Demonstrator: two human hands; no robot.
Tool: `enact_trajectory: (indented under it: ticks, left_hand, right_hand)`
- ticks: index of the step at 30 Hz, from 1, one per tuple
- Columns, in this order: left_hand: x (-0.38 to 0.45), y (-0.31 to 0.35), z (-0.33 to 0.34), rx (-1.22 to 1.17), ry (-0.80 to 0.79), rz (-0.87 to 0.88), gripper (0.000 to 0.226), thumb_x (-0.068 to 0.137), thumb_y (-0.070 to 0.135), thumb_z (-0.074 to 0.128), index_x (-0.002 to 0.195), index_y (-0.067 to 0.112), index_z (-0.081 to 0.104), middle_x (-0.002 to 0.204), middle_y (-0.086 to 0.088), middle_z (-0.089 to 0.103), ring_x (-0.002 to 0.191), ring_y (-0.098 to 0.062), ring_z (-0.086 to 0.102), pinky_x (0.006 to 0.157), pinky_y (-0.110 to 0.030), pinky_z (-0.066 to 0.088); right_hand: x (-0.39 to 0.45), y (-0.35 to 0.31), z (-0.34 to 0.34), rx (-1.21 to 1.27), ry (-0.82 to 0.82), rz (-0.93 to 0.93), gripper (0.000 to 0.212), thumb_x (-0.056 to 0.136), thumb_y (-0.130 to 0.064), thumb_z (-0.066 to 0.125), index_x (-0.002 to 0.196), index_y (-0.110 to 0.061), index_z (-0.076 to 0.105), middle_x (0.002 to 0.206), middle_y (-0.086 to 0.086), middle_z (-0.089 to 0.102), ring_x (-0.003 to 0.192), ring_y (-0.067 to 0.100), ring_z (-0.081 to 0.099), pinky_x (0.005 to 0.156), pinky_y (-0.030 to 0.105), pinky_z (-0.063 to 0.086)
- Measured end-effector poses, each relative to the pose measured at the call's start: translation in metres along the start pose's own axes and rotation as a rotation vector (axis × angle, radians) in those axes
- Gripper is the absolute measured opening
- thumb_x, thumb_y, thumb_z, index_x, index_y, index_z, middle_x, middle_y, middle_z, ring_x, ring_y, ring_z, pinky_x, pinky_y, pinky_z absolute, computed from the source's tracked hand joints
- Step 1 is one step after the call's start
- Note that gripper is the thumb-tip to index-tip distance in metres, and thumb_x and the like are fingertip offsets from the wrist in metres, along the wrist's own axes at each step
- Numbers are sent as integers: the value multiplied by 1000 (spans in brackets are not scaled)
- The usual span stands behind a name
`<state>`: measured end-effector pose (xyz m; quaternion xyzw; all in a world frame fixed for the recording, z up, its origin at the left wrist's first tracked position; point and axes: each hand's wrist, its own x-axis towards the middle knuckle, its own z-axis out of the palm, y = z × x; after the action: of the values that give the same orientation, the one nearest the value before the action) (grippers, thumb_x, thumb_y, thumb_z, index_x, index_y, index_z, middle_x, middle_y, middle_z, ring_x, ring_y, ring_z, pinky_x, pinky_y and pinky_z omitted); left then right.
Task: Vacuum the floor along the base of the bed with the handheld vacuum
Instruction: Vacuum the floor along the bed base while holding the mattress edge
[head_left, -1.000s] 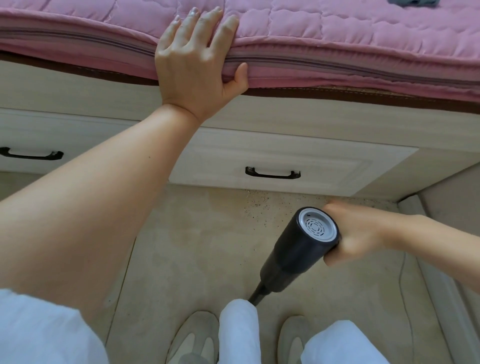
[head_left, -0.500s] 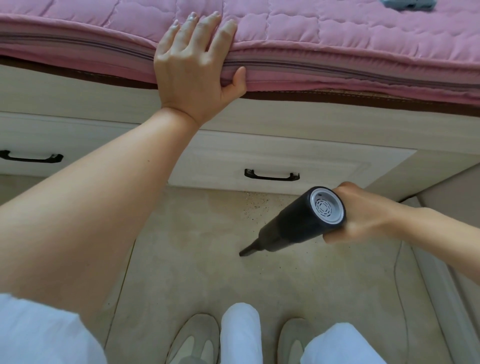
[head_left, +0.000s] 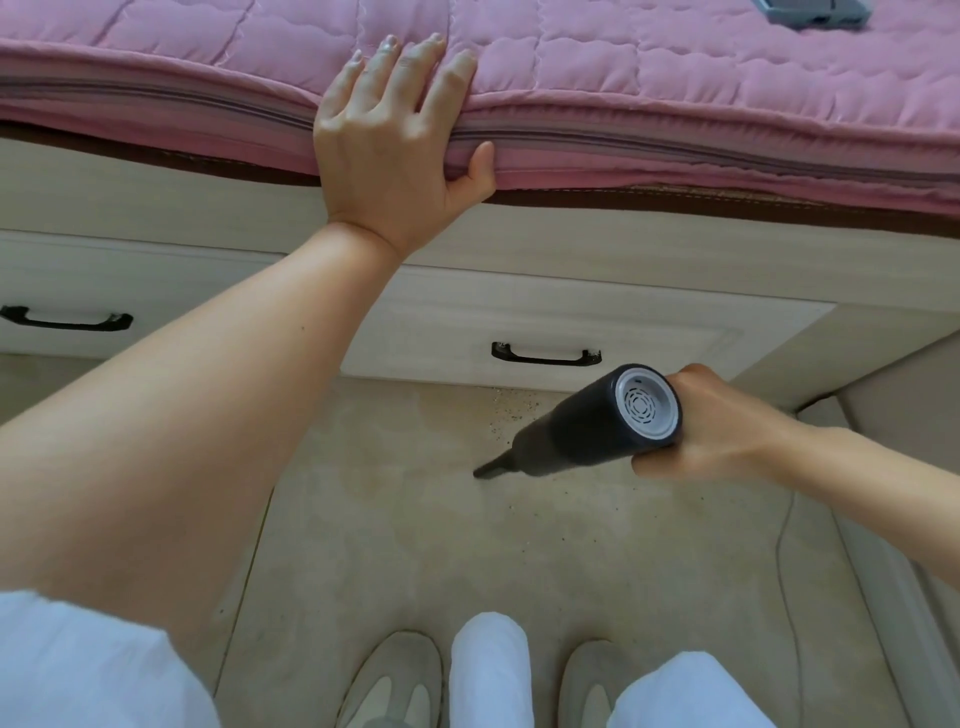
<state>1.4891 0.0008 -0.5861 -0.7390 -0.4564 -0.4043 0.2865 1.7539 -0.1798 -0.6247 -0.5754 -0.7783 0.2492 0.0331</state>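
Vacuuming crumbs at the bed's base.
Right hand (head_left: 722, 426) grips the handheld vacuum (head_left: 597, 426); left hand (head_left: 395, 140) rests flat-fingered on the mattress edge (head_left: 675, 140). Next, the nozzle should probably sweep toward the specks (head_left: 511, 408) beside the drawer (head_left: 571, 322).

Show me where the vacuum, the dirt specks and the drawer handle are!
handheld vacuum (head_left: 582, 436), head view, on its dark barrel.
dirt specks (head_left: 511, 408), head view, on the scatter by the drawer.
drawer handle (head_left: 545, 356), head view, on the black bar's middle.

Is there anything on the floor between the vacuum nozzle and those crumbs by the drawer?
Nothing visible. Bare floor lies between the vacuum nozzle and the specks below the drawer handle; the right hand holds the vacuum's rear end.
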Motion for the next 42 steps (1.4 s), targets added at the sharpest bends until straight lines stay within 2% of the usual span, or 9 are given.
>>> enact_trajectory:
  ticks: [5, 10, 14, 17, 23, 29, 32, 36, 42]
  left_hand:
    - [0, 0, 1, 6, 14, 13, 54, 87, 51, 46, 128, 19, 61, 128, -4, 63, 120, -32, 58, 102, -47, 45]
    - [0, 0, 2, 4, 7, 11, 54, 88, 51, 46, 129, 19, 60, 129, -4, 62, 121, -32, 58, 103, -47, 44]
    - [0, 0, 0, -1, 1, 2, 54, 87, 50, 47, 130, 19, 60, 130, -4, 62, 122, -31, 57, 104, -46, 44]
    - [0, 0, -1, -1, -5, 0, 54, 88, 50, 46, 130, 19, 60, 131, -5, 61, 122, -32, 56, 104, -46, 43]
    - [1, 2, -4, 3, -59, -10, 56, 89, 53, 42, 134, 22, 56, 137, -4, 57, 128, -31, 51, 107, -47, 39]
    - [5, 13, -9, 25, -128, -4, 59, 90, 54, 37, 139, 24, 51, 142, -4, 52, 132, -34, 46, 109, -48, 34]
    - [8, 30, -9, 11, -142, 27, 59, 90, 54, 36, 140, 25, 50, 142, -4, 52, 133, -34, 44, 110, -47, 34]
    - [15, 46, -4, 8, -116, 48, 58, 90, 53, 38, 138, 25, 52, 140, -5, 54, 129, -35, 49, 108, -49, 38]
    - [9, 44, 2, 52, -42, 113, 56, 87, 47, 46, 134, 20, 57, 134, -9, 59, 120, -38, 57, 102, -52, 45]
  right_hand:
    - [2, 2, -5, 21, -10, 11, 17, 50, -33, 57, 60, -37, 43, 52, -15, 45, 45, 6, 38, 41, 19, 28]
    - [-2, -5, -2, 65, -78, 10, 16, 50, -32, 58, 58, -34, 44, 51, -14, 44, 44, 6, 38, 41, 18, 27]
    - [-6, -13, 9, 100, -86, -19, 20, 50, -31, 58, 60, -43, 45, 56, -19, 50, 47, 1, 43, 41, 13, 28]
    - [-5, -13, 16, 114, -52, -3, 21, 50, -33, 59, 65, -35, 44, 62, -10, 51, 48, 3, 41, 42, 17, 28]
    - [-4, 0, 6, 72, 16, 12, 19, 51, -31, 56, 61, -31, 40, 52, -10, 41, 46, 7, 35, 43, 20, 26]
    - [-11, 10, -7, 79, -88, 4, 23, 51, -26, 59, 59, -21, 38, 48, -8, 34, 44, 7, 30, 41, 16, 22]
    - [-15, 13, -7, 37, -62, -3, 23, 51, -27, 58, 62, -21, 38, 49, -7, 35, 47, 8, 32, 42, 19, 25]
    - [-19, 19, -9, 15, 7, 2, 25, 52, -28, 58, 66, -21, 40, 52, -5, 36, 50, 8, 31, 46, 27, 30]
    - [-31, 28, -14, 94, -117, 14, 21, 50, -31, 58, 61, -23, 42, 49, -8, 38, 44, 7, 34, 41, 19, 24]
